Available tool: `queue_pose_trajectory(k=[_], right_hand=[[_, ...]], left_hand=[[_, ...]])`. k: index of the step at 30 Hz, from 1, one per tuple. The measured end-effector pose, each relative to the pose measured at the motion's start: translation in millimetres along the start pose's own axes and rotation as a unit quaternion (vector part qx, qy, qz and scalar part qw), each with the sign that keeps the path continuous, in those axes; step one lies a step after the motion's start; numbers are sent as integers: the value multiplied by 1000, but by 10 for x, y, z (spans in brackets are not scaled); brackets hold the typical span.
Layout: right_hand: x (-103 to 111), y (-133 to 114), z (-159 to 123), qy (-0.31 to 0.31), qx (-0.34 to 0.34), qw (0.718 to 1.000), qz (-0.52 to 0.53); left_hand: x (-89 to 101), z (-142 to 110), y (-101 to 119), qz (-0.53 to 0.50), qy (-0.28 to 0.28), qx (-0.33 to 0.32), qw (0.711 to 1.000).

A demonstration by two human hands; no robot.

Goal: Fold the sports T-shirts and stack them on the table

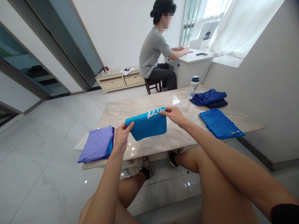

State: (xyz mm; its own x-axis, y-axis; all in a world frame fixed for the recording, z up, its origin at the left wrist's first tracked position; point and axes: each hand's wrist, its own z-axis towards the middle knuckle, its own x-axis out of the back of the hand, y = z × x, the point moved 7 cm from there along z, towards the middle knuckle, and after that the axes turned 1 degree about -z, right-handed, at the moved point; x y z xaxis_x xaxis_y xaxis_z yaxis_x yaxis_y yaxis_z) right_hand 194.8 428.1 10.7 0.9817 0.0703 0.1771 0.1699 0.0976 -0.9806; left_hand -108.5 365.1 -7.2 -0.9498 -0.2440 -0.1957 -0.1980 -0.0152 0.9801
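A folded bright-blue cloth (pixel 149 126) with white lettering along its upper edge hangs above the table, held between my two hands. My left hand (pixel 122 133) pinches its upper left corner, thumb in front. At the upper right corner, my right hand (pixel 174 115) grips it between thumb and fingers. To the left lies a stack of folded cloths, light purple (pixel 97 143) on top, with blue and dark purple edges showing beneath. On the right rests a folded blue cloth (pixel 219 123) with a small white and yellow print.
The marble-patterned table (pixel 137 149) spans the middle. A clear bottle (pixel 193 87) stands near dark blue cloths (pixel 210 98) at the back right. Beyond it a person (pixel 154 49) sits at a white desk (pixel 191 59). A low cabinet (pixel 121 81) is along the wall.
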Motion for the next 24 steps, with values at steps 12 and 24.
queue_pose_trajectory(k=[12,24], right_hand=[[-456,-100,86,-47,16,996,74],[-393,-659,-91,17,129,979,-156]], left_hand=[[381,-241,-82,-88,74,-12,993],[658,-227,278,81,109,-181,974]])
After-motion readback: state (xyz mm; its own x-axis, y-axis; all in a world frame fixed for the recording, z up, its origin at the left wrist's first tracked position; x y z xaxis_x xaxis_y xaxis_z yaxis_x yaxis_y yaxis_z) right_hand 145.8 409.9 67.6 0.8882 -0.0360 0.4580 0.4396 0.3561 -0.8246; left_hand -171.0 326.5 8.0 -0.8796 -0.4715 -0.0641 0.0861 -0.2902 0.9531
